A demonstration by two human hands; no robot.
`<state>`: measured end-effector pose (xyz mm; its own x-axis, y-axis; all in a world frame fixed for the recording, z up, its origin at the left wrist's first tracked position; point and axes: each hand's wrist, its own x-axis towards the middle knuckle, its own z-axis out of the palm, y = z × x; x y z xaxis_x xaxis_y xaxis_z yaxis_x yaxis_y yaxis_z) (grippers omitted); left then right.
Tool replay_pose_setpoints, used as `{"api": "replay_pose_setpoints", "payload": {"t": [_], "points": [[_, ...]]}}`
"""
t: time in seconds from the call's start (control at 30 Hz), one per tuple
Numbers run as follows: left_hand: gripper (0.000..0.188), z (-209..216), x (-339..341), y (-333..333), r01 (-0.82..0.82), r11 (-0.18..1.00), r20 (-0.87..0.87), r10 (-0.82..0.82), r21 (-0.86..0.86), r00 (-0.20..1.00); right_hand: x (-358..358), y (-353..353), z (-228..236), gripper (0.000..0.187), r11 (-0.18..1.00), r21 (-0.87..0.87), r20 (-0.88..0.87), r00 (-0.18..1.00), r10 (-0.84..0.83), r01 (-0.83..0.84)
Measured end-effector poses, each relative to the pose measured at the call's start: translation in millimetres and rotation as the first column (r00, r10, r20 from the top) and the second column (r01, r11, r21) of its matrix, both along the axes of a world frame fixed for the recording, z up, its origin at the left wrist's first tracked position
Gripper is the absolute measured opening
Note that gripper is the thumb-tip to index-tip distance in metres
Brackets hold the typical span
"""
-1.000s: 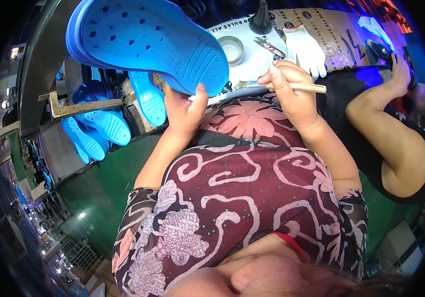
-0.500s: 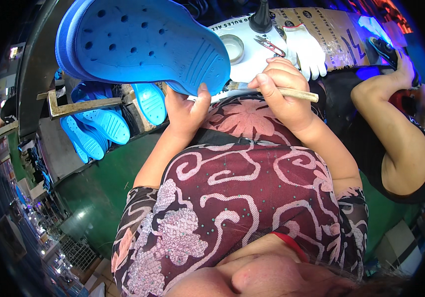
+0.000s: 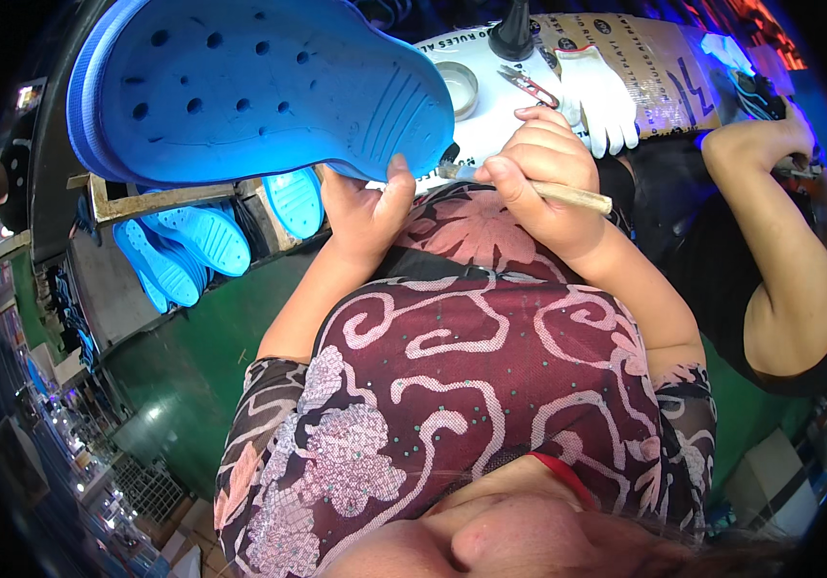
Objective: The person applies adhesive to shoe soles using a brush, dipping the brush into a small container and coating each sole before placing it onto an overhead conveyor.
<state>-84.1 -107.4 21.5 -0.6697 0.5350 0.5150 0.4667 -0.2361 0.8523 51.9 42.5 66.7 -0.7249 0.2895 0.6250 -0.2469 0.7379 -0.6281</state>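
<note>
A large blue shoe sole [image 3: 259,87], dotted with holes and ribbed at its heel end, is held up at the upper left. My left hand [image 3: 370,212] grips the heel edge, thumb on the ribbed face and the other fingers hidden behind it. A brush with a pale wooden handle [image 3: 575,196] is clasped in my right hand [image 3: 550,173]. Its dark-tipped bristles are by the right edge of the heel; whether they touch is hard to tell.
Beyond my hands lie a small round dish [image 3: 474,94], red-handled snips [image 3: 529,87], a black bottle [image 3: 511,40], a white glove [image 3: 601,101] and brown cardboard [image 3: 669,63]. More blue soles [image 3: 206,241] rest at left beside a wooden bar [image 3: 158,203]. A co-worker's arm [image 3: 784,250] is at right.
The sole has shifted left and slightly down in the picture. My right hand and the brush have moved a little, staying near the heel. The co-worker's arm has moved.
</note>
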Motion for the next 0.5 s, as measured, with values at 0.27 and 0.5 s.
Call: {"api": "replay_pose_setpoints", "payload": {"t": [0.27,0.5], "points": [[0.040,1.8,1.1,-0.2,-0.012,1.000,-0.031,0.012,-0.003,0.999,-2.5,0.7,3.0,0.022,0.998,-0.031,-0.062,0.997,-0.048,0.046],[0.036,4.6,-2.5,-0.8,0.002,0.999,-0.173,-0.010,-0.050,0.985,3.6,2.8,0.5,0.022,0.994,-0.019,0.023,0.994,-0.110,0.111]]}}
